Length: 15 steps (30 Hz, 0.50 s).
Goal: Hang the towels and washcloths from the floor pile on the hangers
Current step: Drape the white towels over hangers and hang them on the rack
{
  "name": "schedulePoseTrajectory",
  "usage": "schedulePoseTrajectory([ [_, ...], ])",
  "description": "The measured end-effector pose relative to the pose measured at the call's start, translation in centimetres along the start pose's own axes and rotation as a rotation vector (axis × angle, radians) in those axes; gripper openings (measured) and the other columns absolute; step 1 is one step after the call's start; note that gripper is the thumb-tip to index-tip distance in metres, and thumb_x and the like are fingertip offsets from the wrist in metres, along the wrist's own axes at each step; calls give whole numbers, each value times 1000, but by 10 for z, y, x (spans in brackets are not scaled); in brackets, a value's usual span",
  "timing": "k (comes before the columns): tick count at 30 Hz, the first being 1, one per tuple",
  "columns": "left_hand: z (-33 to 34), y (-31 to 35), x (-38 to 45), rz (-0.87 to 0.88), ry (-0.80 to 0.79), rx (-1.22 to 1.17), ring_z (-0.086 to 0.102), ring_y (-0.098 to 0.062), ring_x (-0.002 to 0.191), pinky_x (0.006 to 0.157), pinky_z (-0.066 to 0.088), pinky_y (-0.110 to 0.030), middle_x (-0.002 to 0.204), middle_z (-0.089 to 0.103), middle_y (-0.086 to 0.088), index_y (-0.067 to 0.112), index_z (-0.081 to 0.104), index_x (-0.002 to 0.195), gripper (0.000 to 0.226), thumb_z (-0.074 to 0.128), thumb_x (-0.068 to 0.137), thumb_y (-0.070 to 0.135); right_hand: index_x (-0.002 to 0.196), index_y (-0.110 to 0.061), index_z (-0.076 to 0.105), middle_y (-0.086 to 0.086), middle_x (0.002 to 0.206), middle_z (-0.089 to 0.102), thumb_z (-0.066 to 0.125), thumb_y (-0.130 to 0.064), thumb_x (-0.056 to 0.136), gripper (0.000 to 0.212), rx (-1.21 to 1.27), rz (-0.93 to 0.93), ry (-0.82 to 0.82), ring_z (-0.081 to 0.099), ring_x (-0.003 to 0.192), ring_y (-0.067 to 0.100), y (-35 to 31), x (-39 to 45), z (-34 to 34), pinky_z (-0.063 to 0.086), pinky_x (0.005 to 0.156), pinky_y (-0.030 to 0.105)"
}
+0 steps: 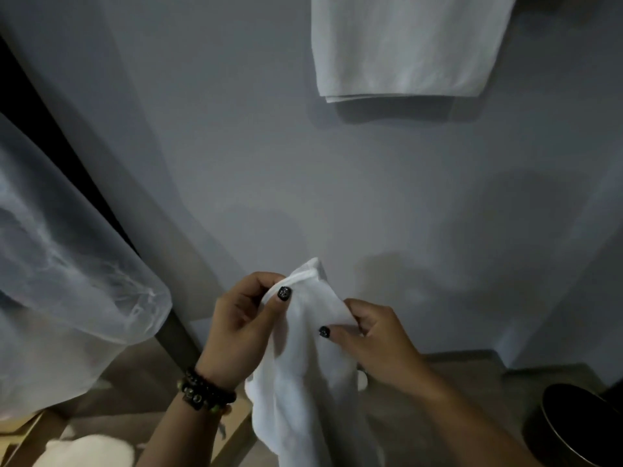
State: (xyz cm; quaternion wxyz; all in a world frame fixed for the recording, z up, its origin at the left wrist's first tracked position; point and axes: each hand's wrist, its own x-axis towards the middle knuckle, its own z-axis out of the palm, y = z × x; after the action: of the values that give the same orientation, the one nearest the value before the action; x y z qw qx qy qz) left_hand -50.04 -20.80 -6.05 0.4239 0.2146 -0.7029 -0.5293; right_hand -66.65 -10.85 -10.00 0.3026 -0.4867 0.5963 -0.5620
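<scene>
Both hands hold a white cloth (303,365) up in front of a grey wall (236,146). The left hand (242,318) pinches the cloth's top edge between thumb and curled fingers; dark bead bracelets (205,392) circle that wrist. The right hand (374,338) grips the same edge just beside it, thumb pressed on the fabric. The rest of the cloth hangs down between the forearms and runs out of view at the bottom. High on the wall a folded white towel (404,48) hangs; its hanger is out of view. A sheer curtain (67,264) hangs at the left. More white cloth lies in a pile (87,449) at the lower left. A dark round bin (573,423) stands at the lower right.
</scene>
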Motion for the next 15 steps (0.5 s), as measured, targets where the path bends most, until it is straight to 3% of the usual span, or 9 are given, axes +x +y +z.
schedulePoseTrajectory([
  [3,-17,-1,-3,-23,-89,47,68,-25,88,76,55,-39,95,71,-10,21,70,93,22,63,81,37,60,-21,60,-8,61,56,78,-14,75,25,-136,-79,97,50,56,2,1,5,11,39,54,17],
  [8,-23,-1,1,-69,-226,124,68,-32,90,78,53,-58,94,72,-10,11,71,100,39,60,85,46,63,-6,61,-2,62,55,72,-17,71,18,-294,-193,224,52,58,8,1,2,25,40,56,16],
  [11,-19,1,16,-55,-263,154,67,-28,81,74,53,-54,86,69,-6,8,72,89,45,57,85,50,60,-4,59,-1,61,53,68,-20,69,20,-367,-184,275,51,56,11,-3,1,22,38,53,17],
  [15,-8,2,37,-34,-346,150,67,-19,81,72,53,-39,88,67,-5,13,73,80,36,57,86,46,60,-4,59,2,58,54,58,-38,70,36,-413,-163,306,52,56,15,-6,-5,18,39,50,21],
])
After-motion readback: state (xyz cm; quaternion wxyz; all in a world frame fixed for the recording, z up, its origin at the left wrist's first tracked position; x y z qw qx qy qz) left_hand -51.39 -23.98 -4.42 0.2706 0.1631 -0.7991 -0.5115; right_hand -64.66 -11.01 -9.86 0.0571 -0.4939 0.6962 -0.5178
